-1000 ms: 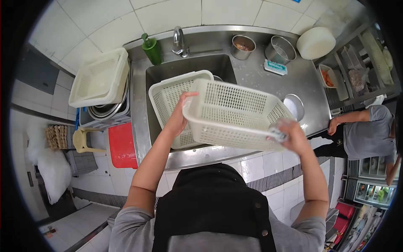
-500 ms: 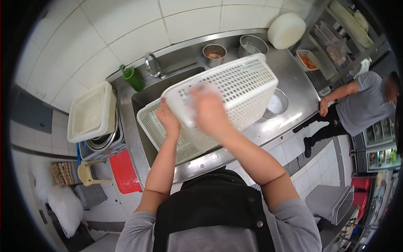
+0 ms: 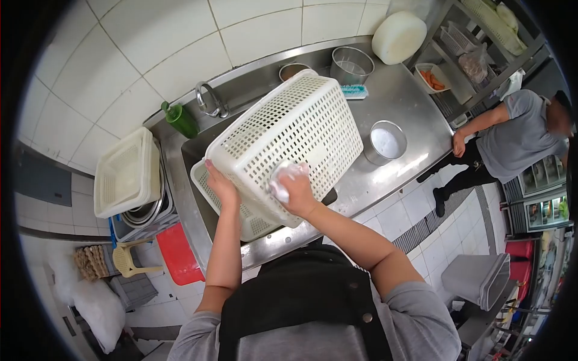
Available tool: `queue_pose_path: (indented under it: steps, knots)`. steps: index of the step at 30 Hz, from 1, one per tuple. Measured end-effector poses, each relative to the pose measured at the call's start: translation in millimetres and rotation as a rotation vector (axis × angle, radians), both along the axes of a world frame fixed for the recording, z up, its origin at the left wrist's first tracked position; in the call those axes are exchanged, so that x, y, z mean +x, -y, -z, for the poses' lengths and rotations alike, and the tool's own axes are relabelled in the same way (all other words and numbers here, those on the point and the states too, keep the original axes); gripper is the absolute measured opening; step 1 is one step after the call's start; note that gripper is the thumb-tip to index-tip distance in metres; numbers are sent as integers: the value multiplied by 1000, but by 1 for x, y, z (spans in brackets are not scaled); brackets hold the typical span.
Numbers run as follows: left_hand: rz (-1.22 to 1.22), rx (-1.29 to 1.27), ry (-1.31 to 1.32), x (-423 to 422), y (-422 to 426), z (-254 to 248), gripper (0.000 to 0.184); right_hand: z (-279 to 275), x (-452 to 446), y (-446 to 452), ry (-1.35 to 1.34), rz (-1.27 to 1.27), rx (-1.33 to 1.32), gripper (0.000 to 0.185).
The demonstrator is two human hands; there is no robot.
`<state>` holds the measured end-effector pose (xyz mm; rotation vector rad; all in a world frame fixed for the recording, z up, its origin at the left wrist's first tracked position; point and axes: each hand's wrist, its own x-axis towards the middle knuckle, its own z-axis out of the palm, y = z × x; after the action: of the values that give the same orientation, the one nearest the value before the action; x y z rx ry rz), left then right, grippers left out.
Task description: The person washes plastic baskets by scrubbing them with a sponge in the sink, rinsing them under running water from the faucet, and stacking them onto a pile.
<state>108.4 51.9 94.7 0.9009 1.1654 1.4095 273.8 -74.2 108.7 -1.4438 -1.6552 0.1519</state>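
Note:
A white perforated plastic basket (image 3: 319,135) is tilted on its side over the sink (image 3: 191,147), with its bottom facing me. My left hand (image 3: 224,188) holds the basket at its left end. Pressed to the underside, my right hand (image 3: 301,195) is closed around a white, sudsy sponge (image 3: 282,179); foam hides its exact shape. Below, a second white basket (image 3: 256,224) lies partly in the sink, mostly covered by the first.
Behind the sink are a faucet (image 3: 211,101) and a green bottle (image 3: 180,119). The counter holds a pot of whitish liquid (image 3: 387,143), a teal-bristled brush (image 3: 354,91) and a metal pot (image 3: 351,66). Stacked tubs (image 3: 123,174) stand left; a person (image 3: 521,132) is at right.
The basket has turned so its underside faces me more and has shifted left. My right hand has moved from its upper side down to the underside, uncovering the brush and liquid pot.

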Motion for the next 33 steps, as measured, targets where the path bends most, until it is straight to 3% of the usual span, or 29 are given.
queue_pose_path:
  steps: [3,5,7,8,12,14,16,18,19,21,24,26,27,28,31,33]
  knots:
    - [-8,-89,-21,-8,-5,5,67,23,50,-9,122,179,106,30]
    - [-39,-121,-26,-14,-4,6,66,19,111,-31,-370,586,37,25]
    - [-63,-146,-30,-15,-3,4,66,19,171,-48,-393,761,-294,38]
    - [-60,-162,5,-12,-1,3,65,15,157,-53,-392,757,-291,38]
    - [-58,-175,-2,-12,-5,11,66,12,18,-30,18,315,-1,27]
    - [-64,-152,6,-22,-13,17,66,14,-2,-1,40,22,-16,31]
    - [-69,-132,19,-28,-17,18,65,60,33,15,152,-170,49,32]
    - [-89,-137,-45,-30,-15,18,65,69,82,28,-175,246,-118,31]
    - [-102,-145,-47,-31,-13,20,65,69,109,21,-176,234,-127,31]
    - [-147,-173,-16,-27,-15,23,63,63,156,-16,-165,862,-158,23]
    - [-111,-123,-2,-18,-13,8,64,8,101,-35,-284,578,58,17]
    - [-120,-133,-46,-10,-9,-7,65,1,24,-25,-412,261,0,22]
    - [-139,-142,-84,-6,-7,-14,65,-9,-8,-18,-138,188,58,23]
    - [-131,-138,-82,-3,-6,-19,65,-15,-28,-11,-235,-19,92,25]
    - [-102,-118,23,3,-2,-39,64,-54,-27,-24,-114,-91,56,29]
    - [-87,-104,-12,-2,0,-39,63,-60,6,-55,-153,87,183,36]
